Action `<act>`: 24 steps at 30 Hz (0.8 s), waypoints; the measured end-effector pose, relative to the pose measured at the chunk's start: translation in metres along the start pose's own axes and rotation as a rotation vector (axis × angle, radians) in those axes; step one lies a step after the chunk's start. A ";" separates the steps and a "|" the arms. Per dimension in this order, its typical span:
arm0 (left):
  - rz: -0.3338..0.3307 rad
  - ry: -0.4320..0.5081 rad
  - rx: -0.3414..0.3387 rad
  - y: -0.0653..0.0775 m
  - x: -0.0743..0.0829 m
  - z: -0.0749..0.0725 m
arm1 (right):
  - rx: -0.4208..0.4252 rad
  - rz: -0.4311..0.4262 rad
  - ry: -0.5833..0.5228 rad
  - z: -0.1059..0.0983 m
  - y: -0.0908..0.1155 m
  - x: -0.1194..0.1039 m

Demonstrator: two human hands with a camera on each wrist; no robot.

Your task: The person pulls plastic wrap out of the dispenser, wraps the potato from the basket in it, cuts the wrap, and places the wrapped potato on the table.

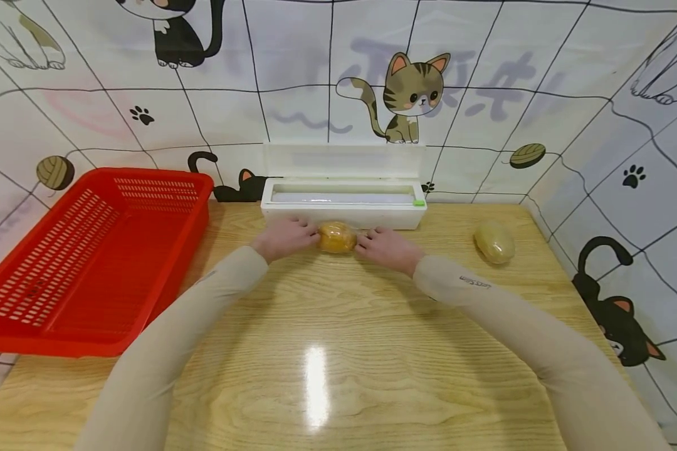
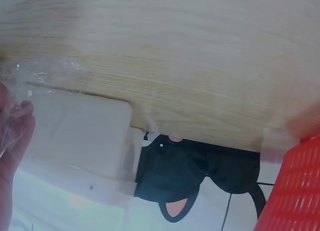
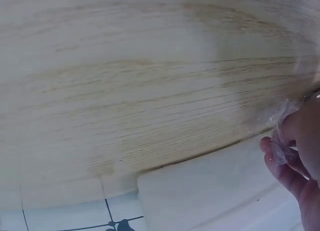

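An orange-yellow, rounded item [image 1: 338, 238] wrapped in clear cling film lies on the table, in front of a white cling film box [image 1: 344, 217]. On its left side my left hand [image 1: 288, 238] pinches the gathered film; loose cling film [image 2: 47, 71] shows by the fingers in the left wrist view. At the other side my right hand [image 1: 389, 248] pinches the film's opposite end, and crumpled film [image 3: 281, 133] sticks out between thumb and fingers in the right wrist view. The box lid [image 1: 344, 161] stands raised against the wall.
A red plastic basket [image 1: 194, 250] with slotted walls stands at the left. Toward the back right lies a pale yellow, film-wrapped rounded item [image 1: 494, 242]. A cat-patterned wall covering [image 1: 293, 56] borders the wooden table [image 1: 248, 376] at the back and sides.
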State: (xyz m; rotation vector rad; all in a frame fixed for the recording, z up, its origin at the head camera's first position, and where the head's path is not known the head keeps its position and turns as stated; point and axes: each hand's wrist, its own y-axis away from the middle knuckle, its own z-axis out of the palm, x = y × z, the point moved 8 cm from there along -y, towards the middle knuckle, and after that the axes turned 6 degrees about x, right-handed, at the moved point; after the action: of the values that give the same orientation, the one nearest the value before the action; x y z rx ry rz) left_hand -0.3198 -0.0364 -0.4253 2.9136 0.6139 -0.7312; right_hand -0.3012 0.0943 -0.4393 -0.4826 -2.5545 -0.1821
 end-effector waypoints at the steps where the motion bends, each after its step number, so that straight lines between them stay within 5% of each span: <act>1: 0.008 -0.010 -0.002 -0.001 0.001 0.001 | 0.008 -0.011 0.011 0.001 -0.001 -0.001; 7: -0.056 0.084 -0.032 0.001 0.003 0.003 | 0.032 -0.029 0.009 0.000 0.000 -0.002; 13: -0.270 0.420 -0.048 0.014 -0.005 -0.002 | -0.047 0.018 -0.116 -0.007 0.008 0.001; 20: -0.356 0.607 0.133 0.022 -0.028 -0.023 | 0.065 0.166 -0.341 -0.033 0.022 0.028; 24: -0.427 0.665 0.119 0.016 -0.029 -0.031 | 0.134 0.296 -0.470 -0.047 0.015 0.043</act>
State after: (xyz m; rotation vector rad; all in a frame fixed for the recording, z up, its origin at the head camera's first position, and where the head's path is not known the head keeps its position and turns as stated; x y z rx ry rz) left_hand -0.3235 -0.0563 -0.3850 3.1414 1.3094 0.2361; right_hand -0.3073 0.1110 -0.3758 -0.9330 -2.8720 0.2369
